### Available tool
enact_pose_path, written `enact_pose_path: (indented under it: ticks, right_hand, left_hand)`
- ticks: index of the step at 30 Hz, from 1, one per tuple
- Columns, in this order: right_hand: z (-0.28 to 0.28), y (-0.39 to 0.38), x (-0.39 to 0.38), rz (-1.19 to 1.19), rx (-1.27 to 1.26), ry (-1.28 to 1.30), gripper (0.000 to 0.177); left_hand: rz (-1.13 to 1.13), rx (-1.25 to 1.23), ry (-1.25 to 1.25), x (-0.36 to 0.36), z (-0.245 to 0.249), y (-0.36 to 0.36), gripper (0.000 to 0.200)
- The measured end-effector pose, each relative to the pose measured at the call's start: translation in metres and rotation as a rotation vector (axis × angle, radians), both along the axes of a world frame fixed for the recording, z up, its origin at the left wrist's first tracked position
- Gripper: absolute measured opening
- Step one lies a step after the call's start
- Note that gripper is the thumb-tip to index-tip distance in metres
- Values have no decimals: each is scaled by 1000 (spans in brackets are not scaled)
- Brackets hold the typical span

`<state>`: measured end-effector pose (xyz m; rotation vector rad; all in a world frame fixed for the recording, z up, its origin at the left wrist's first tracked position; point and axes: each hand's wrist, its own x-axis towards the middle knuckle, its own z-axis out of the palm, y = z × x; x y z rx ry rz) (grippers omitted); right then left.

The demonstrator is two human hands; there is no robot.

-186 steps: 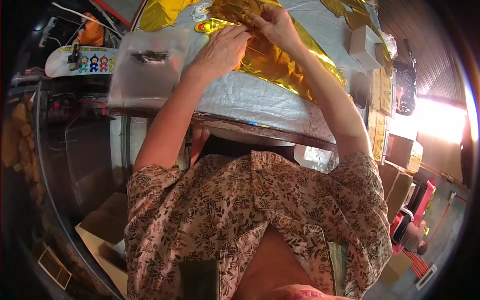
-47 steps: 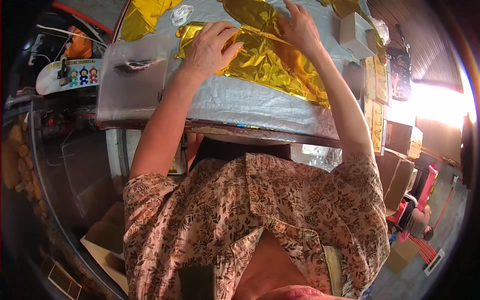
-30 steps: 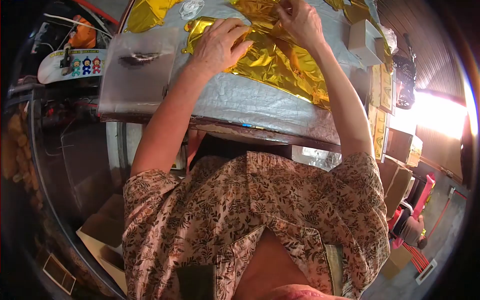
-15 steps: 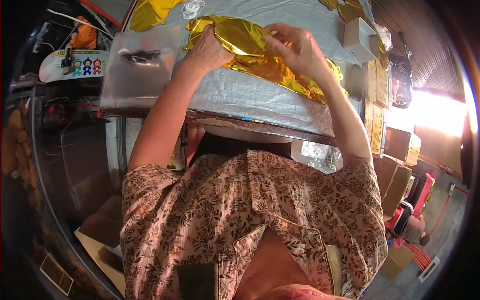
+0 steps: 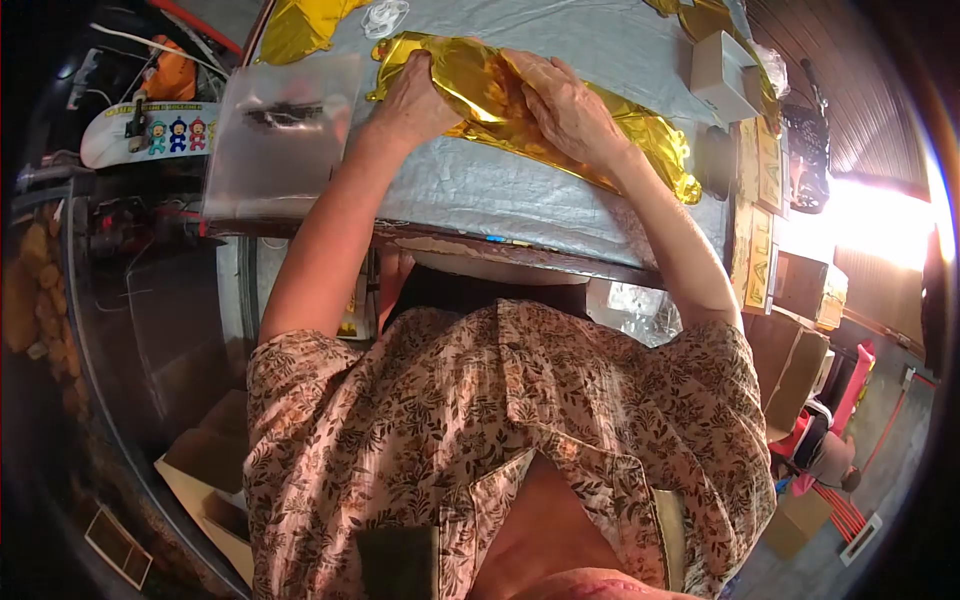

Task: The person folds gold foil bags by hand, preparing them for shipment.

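Observation:
A shiny gold foil balloon, flat and folded lengthwise, lies across the grey-covered table. My left hand grips it near its left end, with the thumb on top and most fingers hidden. Flat on the middle of the foil lies my right hand, its fingers stretched out and pressing down. The balloon's right end, with small crinkled tabs, sticks out past my right wrist.
Clear plastic bags lie at the table's left. Behind are white string and more gold foil. A white box and a dark round object stand at the right. Cardboard boxes are beyond the table.
My right hand has come down from a raised, curled pose to lie flat on the foil. The foil beneath it is flatter. My left hand stays in place.

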<state>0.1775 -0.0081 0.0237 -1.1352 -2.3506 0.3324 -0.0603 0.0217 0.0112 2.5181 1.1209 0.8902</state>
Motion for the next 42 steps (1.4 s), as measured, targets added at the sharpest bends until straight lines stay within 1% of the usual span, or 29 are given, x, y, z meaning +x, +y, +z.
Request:
enact_pose_path:
  ticks: [1, 3, 8, 10, 11, 13, 14, 16, 17, 18, 20, 21, 23, 24, 25, 27, 28, 32, 35, 37, 39, 42]
  right_hand:
    - [-2, -1, -1, -2, -17, 16, 51]
    - [-1, -5, -3, -6, -22, 3, 52]
    - [-9, -9, -4, 17, 22, -81, 53]
    - [-10, -11, -6, 13, 64, -145, 53]
    - [-11, -11, -6, 10, 65, -144, 53]
    - [-14, -10, -6, 4, 91, -194, 51]
    - [-14, -10, -6, 1, 91, -194, 51]
    - [-14, -10, -7, -7, 108, -200, 49]
    - [-14, -10, -7, -10, 106, -200, 49]
    - [-14, -10, -7, -6, 111, -202, 49]
    - [-15, -9, -6, -1, 114, -207, 48]
    - [-17, -9, -6, -5, 133, -208, 48]
    - [-18, -8, -7, -3, 141, -209, 48]
    - [-16, -8, -7, -3, 135, -190, 48]
    - [-16, -9, -8, -4, 131, -170, 49]
    - [-19, -9, -6, -1, 133, -186, 50]
    - [-20, -8, -6, 0, 135, -182, 51]
    - [-23, -10, -8, -8, 135, -160, 53]
    - [-24, -14, -11, -49, 142, -185, 55]
    - [-21, -21, -11, -34, 141, -201, 57]
    - [-20, -32, -8, -34, 124, -255, 62]
    - [-15, -51, -1, -28, 101, -256, 63]
  left_hand:
    - [-15, -46, -30, 0, 8, -4, 43]
    - [-36, -69, -20, -2, 7, -2, 44]
    - [-100, -79, -21, -10, -11, 10, 43]
    - [-133, -97, -187, -11, -17, 13, 41]
    - [-136, -96, -186, -13, -13, 13, 41]
    - [-8, -101, -189, -17, -6, 14, 35]
    - [-11, -100, -188, -20, -6, 17, 35]
    - [169, -280, -483, -24, -7, 25, 32]
    - [259, -194, -509, -24, 2, 23, 30]
    - [256, -197, -510, -23, 12, 22, 30]
    - [199, -129, -326, -22, 29, 20, 30]
    - [62, -164, -330, -10, 35, 13, 28]
    - [23, -219, -161, 5, 36, 5, 29]
    - [-88, -95, -219, 13, 22, 12, 29]
    - [-85, -109, -217, 15, 8, 17, 29]
    - [-112, -71, -177, 17, -1, 21, 28]
    - [-125, -69, -210, 16, -5, 22, 27]
    - [-79, -97, -185, 16, -10, 22, 26]
    - [-104, -60, -179, 14, -11, 21, 25]
    - [-104, 36, -173, 15, -10, 23, 23]
    - [-103, 48, -179, 19, -8, 18, 23]
    - [-107, 89, -195, 27, -4, 9, 23]
